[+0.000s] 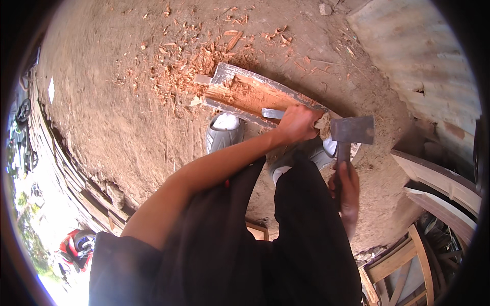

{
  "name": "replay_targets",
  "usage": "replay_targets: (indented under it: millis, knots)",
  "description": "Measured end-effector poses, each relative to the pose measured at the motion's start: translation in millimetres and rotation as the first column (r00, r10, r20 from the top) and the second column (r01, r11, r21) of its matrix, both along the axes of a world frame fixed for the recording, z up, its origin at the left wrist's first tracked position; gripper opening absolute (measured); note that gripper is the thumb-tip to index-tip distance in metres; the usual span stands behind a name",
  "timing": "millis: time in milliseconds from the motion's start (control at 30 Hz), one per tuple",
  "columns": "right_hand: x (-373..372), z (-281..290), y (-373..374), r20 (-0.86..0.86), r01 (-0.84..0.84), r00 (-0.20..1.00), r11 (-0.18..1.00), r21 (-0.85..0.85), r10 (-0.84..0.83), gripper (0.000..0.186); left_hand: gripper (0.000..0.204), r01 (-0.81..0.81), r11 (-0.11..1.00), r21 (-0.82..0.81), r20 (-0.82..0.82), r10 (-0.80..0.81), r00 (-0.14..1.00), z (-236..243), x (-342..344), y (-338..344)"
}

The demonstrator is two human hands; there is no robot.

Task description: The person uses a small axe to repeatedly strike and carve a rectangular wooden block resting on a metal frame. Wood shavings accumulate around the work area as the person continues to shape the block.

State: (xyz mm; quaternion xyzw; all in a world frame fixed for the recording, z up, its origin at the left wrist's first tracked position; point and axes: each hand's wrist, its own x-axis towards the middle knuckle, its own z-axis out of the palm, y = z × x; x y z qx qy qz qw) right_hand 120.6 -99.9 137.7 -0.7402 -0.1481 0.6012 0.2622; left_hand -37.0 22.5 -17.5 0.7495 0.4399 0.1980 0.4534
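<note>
A long weathered board (pixel 258 94) with a hollowed reddish channel lies on the dirt above my grey shoes (pixel 219 136). My left hand (pixel 296 124) is closed on a chisel (pixel 273 113), whose metal blade rests in the channel and whose frayed light handle pokes out to the right of the fist. My right hand (pixel 347 188) grips the dark handle of a mallet (pixel 352 130), its broad grey head raised just right of the chisel's end. A small light block (pixel 202 79) lies at the board's left end.
Wood shavings (pixel 189 64) scatter over the dirt floor (pixel 112 127). Corrugated sheet (pixel 418 56) runs along the upper right, with curved planks (pixel 434 178) and a wooden frame (pixel 398 260) below it. Stacked slats (pixel 74 173) and a red motorbike (pixel 71 247) are at the left.
</note>
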Motion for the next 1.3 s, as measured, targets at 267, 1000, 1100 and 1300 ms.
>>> replay_targets:
  millis: [267,1000,1100,1300]
  knots:
    - [-15,-21,-14,0.308,-0.145,0.945,0.984,0.100,0.108,0.043,0.020,-0.003,0.999,0.048,-0.003,0.003,1.000,-5,7,-1]
    - [2,9,-9,0.038,0.204,0.978,0.977,0.058,-0.207,0.042,0.022,0.145,0.989,0.009,-0.109,-0.143,0.984,-7,-4,-7]
    - [-27,-9,-9,0.239,0.109,0.962,0.989,0.102,-0.131,0.041,0.023,0.162,0.987,0.018,-0.108,-0.159,0.981,-7,-3,-6]
    - [0,-14,-29,0.059,0.041,0.997,0.999,-0.024,-0.040,0.046,0.028,0.261,0.965,0.011,-0.121,-0.258,0.959,-9,-18,-9]
